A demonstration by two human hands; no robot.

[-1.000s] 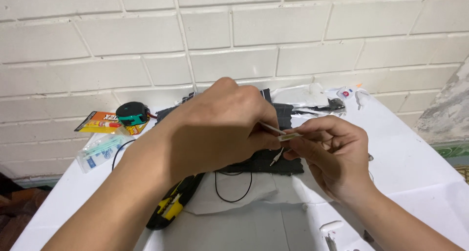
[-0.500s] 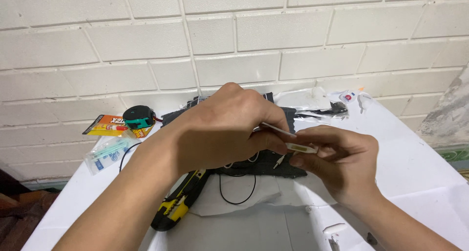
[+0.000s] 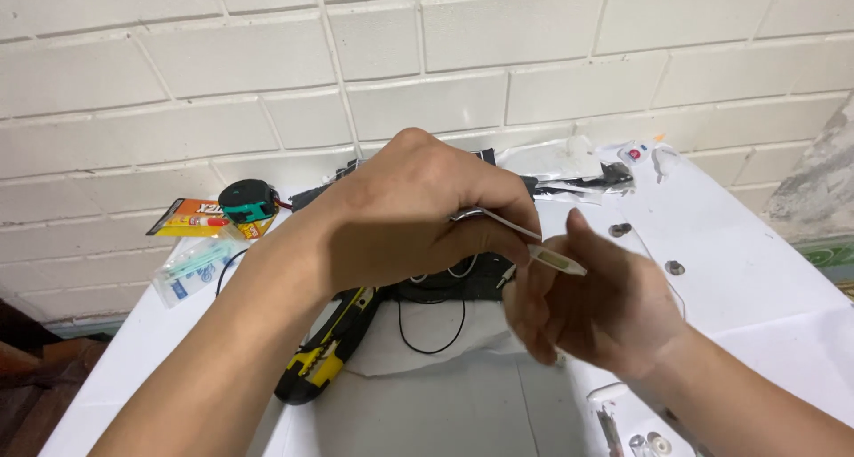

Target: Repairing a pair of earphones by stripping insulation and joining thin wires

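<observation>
- Tweezers [image 3: 498, 219] are sitting pinched in the left hand [image 3: 414, 212], fingers clenched around them, tips pointing right.
- A small pale strip [image 3: 558, 259] is being gripped at the tweezer tips, above the worktop [image 3: 756, 279], just touching the right hand [image 3: 592, 310].
- The right hand is blurring (I cannot tell whether its fingers are closing on the strip or hanging loose).
- A dark fabric piece [image 3: 454, 279] with a thin black wire [image 3: 431, 332] is lying under both hands.
- A yellow-and-black utility knife [image 3: 325, 355] is resting beside the left forearm.
- A green tape measure [image 3: 249, 201] is sitting by the brick wall [image 3: 445, 56].
</observation>
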